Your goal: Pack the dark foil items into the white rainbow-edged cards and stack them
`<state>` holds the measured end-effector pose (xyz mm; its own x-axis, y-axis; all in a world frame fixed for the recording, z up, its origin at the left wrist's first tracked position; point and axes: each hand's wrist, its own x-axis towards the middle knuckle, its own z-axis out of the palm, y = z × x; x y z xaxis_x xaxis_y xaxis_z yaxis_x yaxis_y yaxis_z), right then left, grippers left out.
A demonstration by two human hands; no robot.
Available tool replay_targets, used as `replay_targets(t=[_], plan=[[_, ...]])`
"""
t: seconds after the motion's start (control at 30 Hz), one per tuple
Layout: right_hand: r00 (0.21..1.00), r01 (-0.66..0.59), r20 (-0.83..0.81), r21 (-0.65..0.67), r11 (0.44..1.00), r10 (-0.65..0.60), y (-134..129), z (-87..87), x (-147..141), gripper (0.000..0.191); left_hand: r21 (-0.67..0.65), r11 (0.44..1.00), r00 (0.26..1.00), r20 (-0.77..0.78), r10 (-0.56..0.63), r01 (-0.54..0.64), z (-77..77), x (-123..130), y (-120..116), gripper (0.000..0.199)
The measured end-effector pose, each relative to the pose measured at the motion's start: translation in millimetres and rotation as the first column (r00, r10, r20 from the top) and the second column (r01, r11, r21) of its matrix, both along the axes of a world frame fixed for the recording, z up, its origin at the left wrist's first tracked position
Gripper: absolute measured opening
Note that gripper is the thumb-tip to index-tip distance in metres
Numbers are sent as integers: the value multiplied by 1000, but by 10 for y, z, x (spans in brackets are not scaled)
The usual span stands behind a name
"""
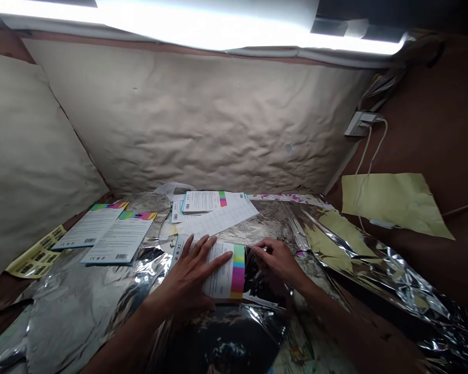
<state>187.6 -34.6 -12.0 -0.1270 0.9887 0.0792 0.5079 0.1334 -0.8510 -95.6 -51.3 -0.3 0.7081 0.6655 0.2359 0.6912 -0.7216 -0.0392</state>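
My left hand [189,283] lies with spread fingers on a white printed card [218,272], which has a rainbow-coloured strip [237,272] along its right end. My right hand [275,262] is just beyond that strip, its fingertips pinched together on a crumpled silver foil sheet [257,278]. The card rests on the foil, and its lower edge is partly hidden by my left hand. Further foil spreads across the table on both sides.
Two similar cards [119,236] lie at the left, with a stack of printed papers [212,208] at the back. Yellow label sheets [35,254] sit at the left edge, and a yellow sheet [393,205] lies at the right. A wall socket [361,123] with white cables is at the upper right.
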Motion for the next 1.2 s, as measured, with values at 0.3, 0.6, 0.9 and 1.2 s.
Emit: replay_targets(t=[0.3, 0.6, 0.9, 1.2], plan=[[971, 90, 212, 90, 992, -107, -32, 189, -49, 21, 54, 999, 999, 34, 3, -5, 45, 13, -23, 115], [980, 68, 187, 35, 997, -73, 32, 231, -150, 18, 138, 990, 1000, 9, -23, 21, 40, -7, -15, 114], [962, -174, 255, 287, 942, 100, -23, 336, -118, 64, 71, 997, 999, 47, 7, -10, 80, -54, 0, 109], [991, -92, 118, 335, 938, 55, -99, 203, -199, 68, 20, 998, 998, 31, -58, 57, 54, -10, -33, 114]])
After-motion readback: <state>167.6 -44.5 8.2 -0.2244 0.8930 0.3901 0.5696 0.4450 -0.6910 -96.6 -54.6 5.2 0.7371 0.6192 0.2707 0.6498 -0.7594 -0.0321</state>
